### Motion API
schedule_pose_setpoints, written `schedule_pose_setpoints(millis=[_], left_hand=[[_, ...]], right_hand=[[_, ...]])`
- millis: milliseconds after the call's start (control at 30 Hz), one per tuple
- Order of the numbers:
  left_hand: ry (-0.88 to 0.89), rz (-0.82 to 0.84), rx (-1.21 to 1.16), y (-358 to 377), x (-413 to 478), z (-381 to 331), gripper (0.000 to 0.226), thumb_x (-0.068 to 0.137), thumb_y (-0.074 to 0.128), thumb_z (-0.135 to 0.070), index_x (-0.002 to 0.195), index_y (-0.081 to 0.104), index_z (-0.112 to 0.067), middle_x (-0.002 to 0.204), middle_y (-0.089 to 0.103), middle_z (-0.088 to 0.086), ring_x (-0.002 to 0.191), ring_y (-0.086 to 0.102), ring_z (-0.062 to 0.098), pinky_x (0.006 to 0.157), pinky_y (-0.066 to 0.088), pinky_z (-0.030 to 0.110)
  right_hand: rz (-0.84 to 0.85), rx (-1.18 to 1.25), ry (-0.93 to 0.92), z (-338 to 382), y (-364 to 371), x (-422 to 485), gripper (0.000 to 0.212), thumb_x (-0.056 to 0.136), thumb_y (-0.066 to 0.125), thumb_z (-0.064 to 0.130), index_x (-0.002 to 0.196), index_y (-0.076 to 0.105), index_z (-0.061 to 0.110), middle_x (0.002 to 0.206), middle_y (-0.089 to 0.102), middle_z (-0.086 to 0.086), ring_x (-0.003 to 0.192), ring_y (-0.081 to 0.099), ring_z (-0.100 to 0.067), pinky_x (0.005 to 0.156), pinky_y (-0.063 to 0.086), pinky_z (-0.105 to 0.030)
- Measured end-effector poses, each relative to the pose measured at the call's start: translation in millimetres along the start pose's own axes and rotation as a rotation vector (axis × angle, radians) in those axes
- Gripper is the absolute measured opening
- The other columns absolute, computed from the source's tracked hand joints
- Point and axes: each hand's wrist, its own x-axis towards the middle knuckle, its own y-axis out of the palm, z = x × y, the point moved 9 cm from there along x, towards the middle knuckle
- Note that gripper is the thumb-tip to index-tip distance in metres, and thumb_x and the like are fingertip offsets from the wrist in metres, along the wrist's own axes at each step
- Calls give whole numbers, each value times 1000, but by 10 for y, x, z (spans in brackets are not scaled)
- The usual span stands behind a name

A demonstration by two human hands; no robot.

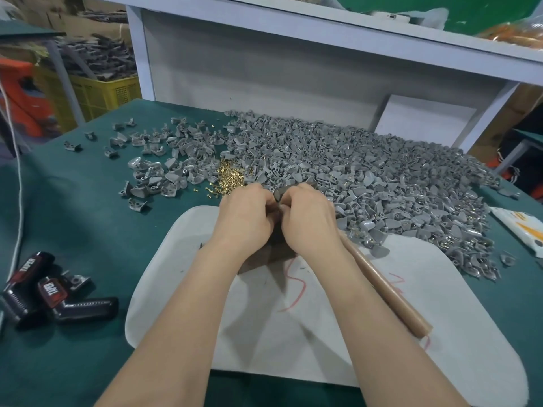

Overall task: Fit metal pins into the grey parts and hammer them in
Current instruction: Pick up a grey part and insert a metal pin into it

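Note:
My left hand [246, 218] and my right hand [308, 221] meet knuckle to knuckle over the far edge of the white mat [323, 333], fingers curled inward. Between the fingertips shows a small piece of a grey part [282, 207]; most of it is hidden. The hammer's dark head [280, 191] pokes up between the hands, and its wooden handle [388, 289] runs out from under my right palm along the forearm. A heap of brass pins [230, 177] lies just beyond my left hand. A huge pile of grey parts [367, 177] spreads right and behind.
A brown block [258, 264] sits on the mat under my wrists. Scattered grey parts [152, 171] lie at the left. Black and red tool handles [50, 292] rest at the table's left front. A white packet [523, 227] lies at the right edge. A white shelf unit [264, 69] stands behind.

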Motion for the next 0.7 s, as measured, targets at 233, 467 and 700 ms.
schedule_pose_setpoints(millis=[233, 467, 700], left_hand=[[-3, -10, -10, 2, -1, 14, 14, 88, 61, -24, 93, 71, -14, 97, 60, 6, 97, 55, 31, 84, 46, 41], [-46, -3, -69, -7, -15, 56, 12, 86, 66, -25, 76, 61, -26, 92, 60, -2, 96, 59, 24, 88, 47, 42], [-81, 4, -105, 4, -32, 88, 7, 85, 65, -24, 78, 63, -24, 85, 66, -3, 90, 61, 22, 85, 50, 40]], right_hand=[[15, 48, 16, -39, 26, 21, 11, 91, 53, 16, 97, 62, 16, 107, 54, -4, 104, 51, -28, 88, 36, -36], [-34, 310, 146, -525, -174, 60, 15, 92, 57, 23, 96, 71, 17, 96, 70, -2, 88, 62, -19, 79, 47, -27], [230, 40, 298, -865, 184, -26, 24, 92, 54, 28, 94, 61, 5, 86, 59, -12, 89, 58, -33, 72, 42, -32]])
